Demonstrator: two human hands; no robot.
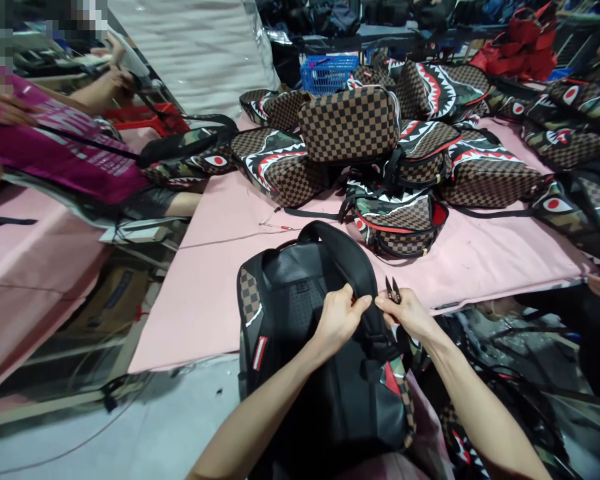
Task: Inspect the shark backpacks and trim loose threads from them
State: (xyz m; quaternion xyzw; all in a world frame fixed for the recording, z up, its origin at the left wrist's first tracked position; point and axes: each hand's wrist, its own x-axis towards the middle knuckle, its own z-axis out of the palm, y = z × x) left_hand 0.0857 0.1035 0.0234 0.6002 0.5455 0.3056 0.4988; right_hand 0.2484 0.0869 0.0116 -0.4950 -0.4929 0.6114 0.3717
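Head | backpack (280, 333): long axis fore-aft, top away | left hand (339, 315) grip: pinching strap (361, 267) | right hand (408, 311) grip: clasping snips (395, 292)

Black snips (397, 292) — handles hidden by the right hand (410, 312).

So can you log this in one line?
left hand: gripping strap | right hand: holding snips, at strap edge | backpack: back panel showing
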